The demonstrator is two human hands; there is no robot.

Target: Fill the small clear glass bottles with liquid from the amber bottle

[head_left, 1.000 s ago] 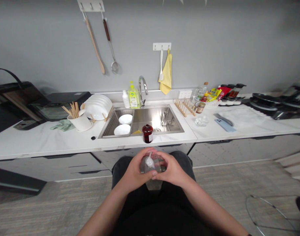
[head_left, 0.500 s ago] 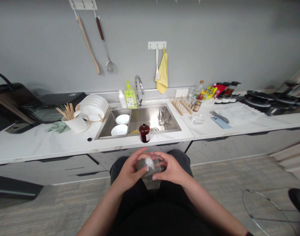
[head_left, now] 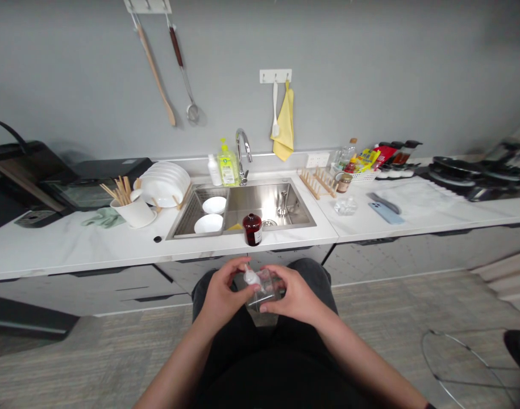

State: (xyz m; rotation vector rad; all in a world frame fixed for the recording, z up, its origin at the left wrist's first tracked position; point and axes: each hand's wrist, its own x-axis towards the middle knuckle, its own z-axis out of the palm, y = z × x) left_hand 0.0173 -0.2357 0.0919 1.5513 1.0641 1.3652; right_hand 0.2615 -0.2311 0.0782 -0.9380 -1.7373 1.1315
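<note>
Both hands meet over my lap in front of the counter. My right hand (head_left: 292,295) wraps round a small clear bottle (head_left: 265,288). My left hand (head_left: 220,294) pinches the bottle's white pump top (head_left: 251,277), which leans to the left. A dark red bottle (head_left: 252,229) with a label stands on the counter's front edge just beyond my hands, before the steel sink (head_left: 242,207).
Two white bowls (head_left: 211,214) sit in the sink's drainer. A rack of white plates (head_left: 162,184), a cup of chopsticks (head_left: 129,205) and a green cloth (head_left: 100,217) stand at the left. At the right are a wooden rack (head_left: 318,183), a phone (head_left: 385,212) and condiments (head_left: 362,165).
The white pump top has tilted and lifted to the left under my left fingers. Both hands stay on the clear bottle over my lap. The view has shifted slightly.
</note>
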